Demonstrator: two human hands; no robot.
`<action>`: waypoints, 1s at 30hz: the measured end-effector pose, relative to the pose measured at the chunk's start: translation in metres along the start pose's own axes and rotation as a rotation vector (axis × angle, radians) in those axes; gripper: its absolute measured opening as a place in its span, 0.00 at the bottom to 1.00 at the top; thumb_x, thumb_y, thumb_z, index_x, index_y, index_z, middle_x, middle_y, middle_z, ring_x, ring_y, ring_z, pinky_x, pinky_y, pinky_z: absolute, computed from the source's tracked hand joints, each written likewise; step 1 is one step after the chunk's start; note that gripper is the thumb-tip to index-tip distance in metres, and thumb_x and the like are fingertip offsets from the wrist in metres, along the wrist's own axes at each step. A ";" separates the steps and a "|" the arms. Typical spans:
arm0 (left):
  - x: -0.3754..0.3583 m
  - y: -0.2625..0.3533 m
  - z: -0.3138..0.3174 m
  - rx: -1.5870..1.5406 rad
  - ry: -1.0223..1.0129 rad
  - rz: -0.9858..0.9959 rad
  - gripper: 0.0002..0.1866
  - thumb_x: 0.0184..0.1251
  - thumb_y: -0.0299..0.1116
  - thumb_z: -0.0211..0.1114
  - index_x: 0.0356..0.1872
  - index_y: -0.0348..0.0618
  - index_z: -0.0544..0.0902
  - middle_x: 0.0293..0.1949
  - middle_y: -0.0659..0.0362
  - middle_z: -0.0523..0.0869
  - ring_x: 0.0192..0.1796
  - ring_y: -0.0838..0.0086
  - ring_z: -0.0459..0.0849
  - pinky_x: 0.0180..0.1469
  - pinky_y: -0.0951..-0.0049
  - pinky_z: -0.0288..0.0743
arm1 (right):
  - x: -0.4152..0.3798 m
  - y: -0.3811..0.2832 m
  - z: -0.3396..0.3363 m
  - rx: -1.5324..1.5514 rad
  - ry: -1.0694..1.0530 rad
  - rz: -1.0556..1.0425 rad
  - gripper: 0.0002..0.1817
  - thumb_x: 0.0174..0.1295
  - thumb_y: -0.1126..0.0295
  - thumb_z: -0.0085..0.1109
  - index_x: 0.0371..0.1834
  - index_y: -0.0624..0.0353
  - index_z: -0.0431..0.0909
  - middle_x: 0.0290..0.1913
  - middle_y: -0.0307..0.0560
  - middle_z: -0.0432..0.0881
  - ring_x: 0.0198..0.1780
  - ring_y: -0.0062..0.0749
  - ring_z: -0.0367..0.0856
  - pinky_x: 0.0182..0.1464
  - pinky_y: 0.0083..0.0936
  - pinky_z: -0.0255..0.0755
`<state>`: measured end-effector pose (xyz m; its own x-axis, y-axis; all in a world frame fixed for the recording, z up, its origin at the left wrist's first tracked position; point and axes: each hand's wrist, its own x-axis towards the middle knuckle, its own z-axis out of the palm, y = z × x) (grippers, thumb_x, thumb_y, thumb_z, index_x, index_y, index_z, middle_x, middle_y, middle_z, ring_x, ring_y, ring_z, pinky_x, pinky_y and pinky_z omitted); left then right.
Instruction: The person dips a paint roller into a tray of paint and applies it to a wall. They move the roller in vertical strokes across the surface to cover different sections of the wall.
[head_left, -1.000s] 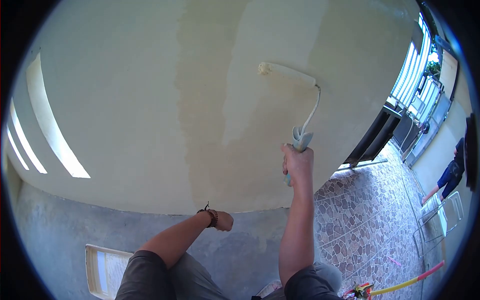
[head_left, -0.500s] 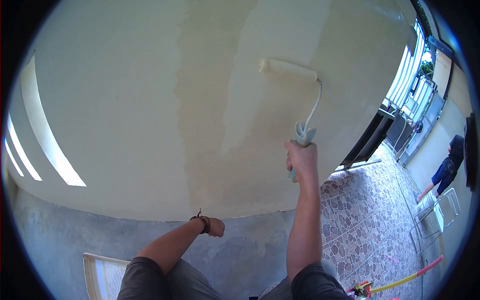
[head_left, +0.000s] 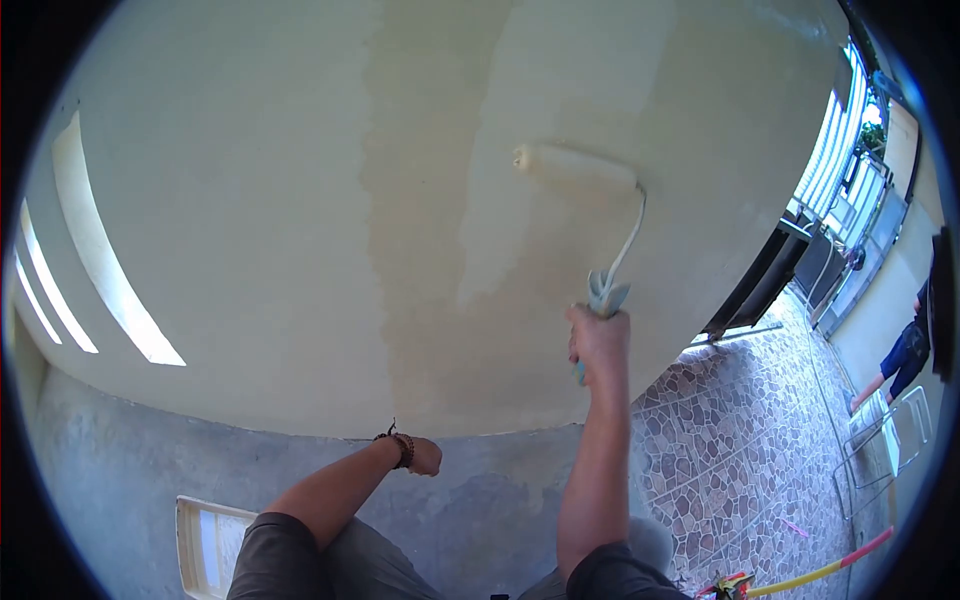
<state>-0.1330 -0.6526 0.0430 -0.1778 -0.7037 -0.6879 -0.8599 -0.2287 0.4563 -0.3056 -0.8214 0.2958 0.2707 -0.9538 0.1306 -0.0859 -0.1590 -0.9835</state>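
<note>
Roller point(head_left: 578, 168) lies against wall point(head_left: 250, 220); broad open surface left of it and above, wall's lower edge well below, right edge beyond its frame. Right hand point(head_left: 601, 340), below roller, wraps handle point(head_left: 607, 292) firmly. Left hand point(head_left: 426, 457), lower left of roller, curled; contents cannot be told. Roller sits lower on wall than half a second ago.

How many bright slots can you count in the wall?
3, all on the left of the wall: a wide slot, a narrower slot left of it, and the thinnest slot outermost. Others may be hidden.
</note>
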 end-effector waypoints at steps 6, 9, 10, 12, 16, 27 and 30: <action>-0.006 0.000 -0.001 -0.011 0.022 0.009 0.16 0.50 0.39 0.53 0.28 0.36 0.80 0.27 0.51 0.83 0.33 0.61 0.81 0.39 0.59 0.71 | -0.060 0.070 0.010 0.074 -0.102 0.040 0.19 0.53 0.62 0.64 0.14 0.63 0.70 0.11 0.36 0.68 0.12 0.21 0.66 0.16 0.23 0.61; -0.035 0.008 -0.026 0.045 -0.030 -0.037 0.15 0.52 0.39 0.55 0.27 0.36 0.81 0.27 0.51 0.84 0.33 0.63 0.83 0.38 0.62 0.74 | -0.083 0.066 0.020 0.160 -0.257 0.076 0.15 0.59 0.63 0.62 0.20 0.59 0.72 0.13 0.34 0.66 0.13 0.17 0.64 0.17 0.19 0.60; -0.060 0.021 -0.037 0.012 0.031 -0.038 0.14 0.53 0.37 0.55 0.22 0.36 0.82 0.24 0.52 0.84 0.30 0.65 0.83 0.35 0.63 0.74 | -0.087 0.067 0.023 0.163 -0.259 0.109 0.15 0.59 0.63 0.62 0.20 0.59 0.72 0.13 0.34 0.66 0.13 0.17 0.64 0.17 0.19 0.60; -0.117 0.045 -0.061 0.135 0.404 0.169 0.14 0.57 0.37 0.55 0.27 0.37 0.82 0.25 0.52 0.85 0.30 0.62 0.84 0.35 0.62 0.76 | -0.087 0.067 0.029 0.290 -0.394 0.031 0.17 0.63 0.56 0.57 0.28 0.58 0.69 0.16 0.35 0.67 0.16 0.16 0.65 0.19 0.17 0.61; -0.255 0.144 -0.091 -0.205 1.087 0.245 0.05 0.55 0.24 0.64 0.33 0.36 0.80 0.27 0.59 0.82 0.29 0.75 0.80 0.32 0.76 0.72 | -0.083 0.083 0.035 0.541 -0.482 0.035 0.20 0.67 0.49 0.50 0.31 0.57 0.66 0.19 0.36 0.67 0.18 0.16 0.65 0.20 0.17 0.60; -0.418 0.280 -0.100 1.246 1.115 0.273 0.25 0.72 0.53 0.44 0.63 0.52 0.66 0.51 0.57 0.74 0.54 0.60 0.74 0.50 0.55 0.76 | -0.079 0.126 0.054 0.426 -0.430 -0.054 0.22 0.67 0.49 0.49 0.30 0.59 0.67 0.20 0.35 0.66 0.17 0.17 0.64 0.19 0.17 0.58; -0.419 0.268 -0.107 1.351 1.224 0.362 0.25 0.72 0.53 0.45 0.62 0.52 0.66 0.51 0.57 0.75 0.54 0.60 0.74 0.50 0.55 0.75 | -0.084 0.127 0.050 0.451 -0.425 -0.008 0.21 0.67 0.50 0.50 0.29 0.58 0.67 0.20 0.36 0.67 0.17 0.17 0.64 0.19 0.16 0.58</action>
<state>-0.2376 -0.4910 0.5146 -0.5442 -0.7635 0.3476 -0.7228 0.2164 -0.6563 -0.2912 -0.7482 0.1539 0.6359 -0.7533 0.1678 0.3058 0.0463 -0.9510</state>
